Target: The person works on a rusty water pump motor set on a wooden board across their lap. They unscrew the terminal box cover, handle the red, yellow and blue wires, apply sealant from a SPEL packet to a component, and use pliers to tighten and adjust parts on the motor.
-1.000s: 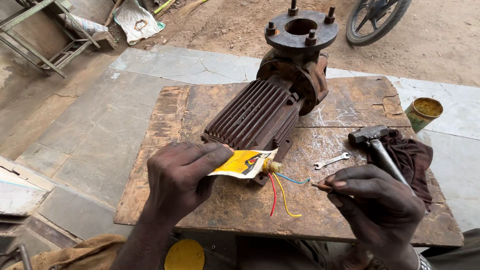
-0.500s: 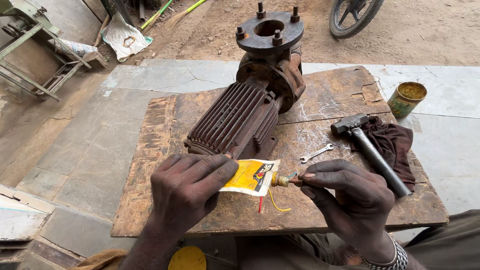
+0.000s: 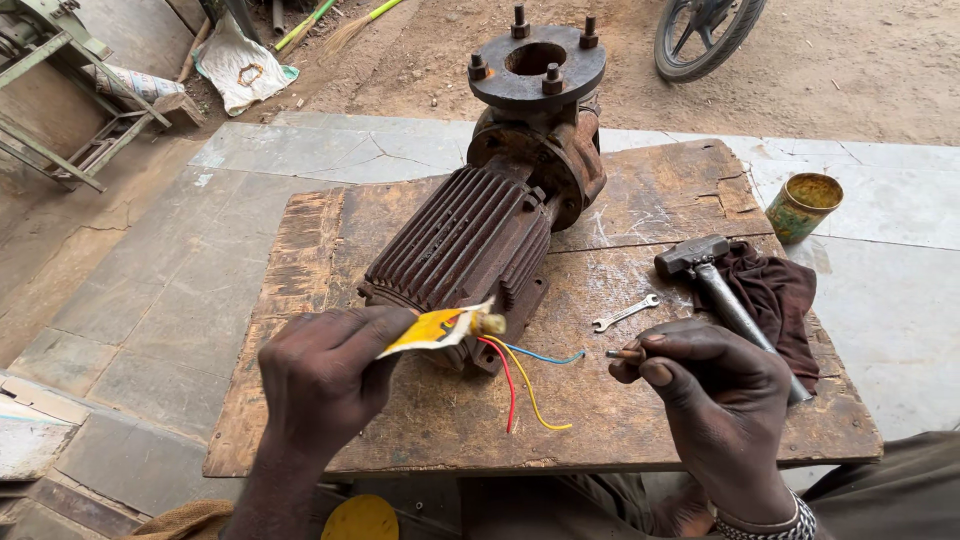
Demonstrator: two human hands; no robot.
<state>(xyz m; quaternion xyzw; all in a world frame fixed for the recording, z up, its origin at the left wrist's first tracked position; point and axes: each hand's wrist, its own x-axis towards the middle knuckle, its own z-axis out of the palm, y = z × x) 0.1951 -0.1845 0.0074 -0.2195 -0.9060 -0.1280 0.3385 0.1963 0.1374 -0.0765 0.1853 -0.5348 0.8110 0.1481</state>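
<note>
One squeezed yellow tube [image 3: 436, 329], glue beading at its nozzle, in left hand [image 3: 325, 380].

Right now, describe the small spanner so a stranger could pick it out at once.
Start at the rusty finned motor on the wooden board. To its right lies a hammer on a dark cloth. The small spanner lies between them: bright silver, flat and thin, unlike the hammer.

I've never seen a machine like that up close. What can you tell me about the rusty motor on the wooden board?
The motor is a heavy, rust-brown metal unit lying on the worn wooden board. Its near body is ribbed with cooling fins; the far end carries a rounded housing topped by a ring-shaped flange with four upright bolts. Red, yellow and blue wires trail from its near end onto the board. Neither hand clearly touches it.
</note>
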